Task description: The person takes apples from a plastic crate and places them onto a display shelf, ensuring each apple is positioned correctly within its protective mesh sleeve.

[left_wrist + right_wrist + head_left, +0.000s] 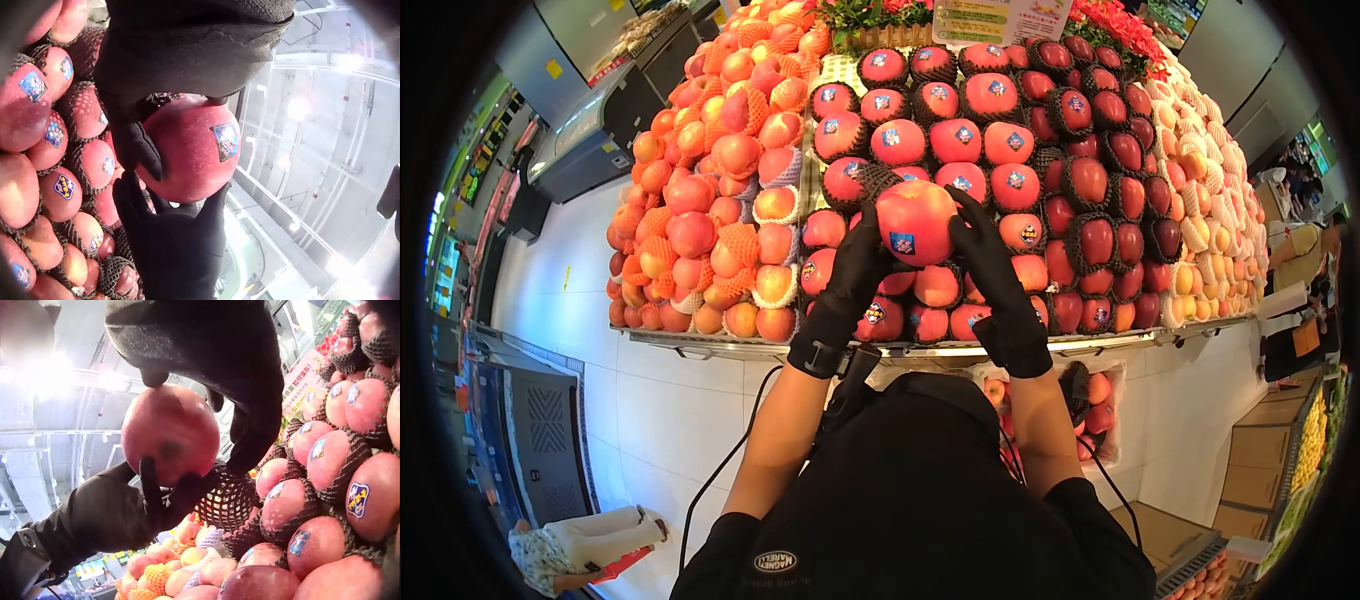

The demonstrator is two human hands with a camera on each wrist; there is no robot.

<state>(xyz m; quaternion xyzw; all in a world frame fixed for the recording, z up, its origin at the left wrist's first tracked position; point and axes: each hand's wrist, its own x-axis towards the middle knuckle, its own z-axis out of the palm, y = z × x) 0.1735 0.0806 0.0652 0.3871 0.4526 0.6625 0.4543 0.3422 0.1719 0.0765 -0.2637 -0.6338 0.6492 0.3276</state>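
Observation:
A large red apple (pixel 915 222) with a blue sticker is held up between two black-gloved hands over the apple display. The left hand (pixel 856 268) grips its left side, fingers and thumb curled round it; the right hand (pixel 988 262) holds the opposite side with its fingertips. In the left wrist view the sticker on the apple (pixel 190 149) faces the camera. The right wrist view shows a dark hollow on the apple (pixel 170 428), and an open black foam net (pixel 226 501) beside the left hand's (pixel 109 509) fingers; whether the hand holds it I cannot tell.
Netted red apples (pixel 955 141) fill the middle of the stand, darker ones (pixel 1097 243) to the right, orange-netted fruit (pixel 730 155) to the left. A metal edge runs along the front. Below it sits a box of apples (pixel 1103 415). A person (pixel 590 550) is at lower left.

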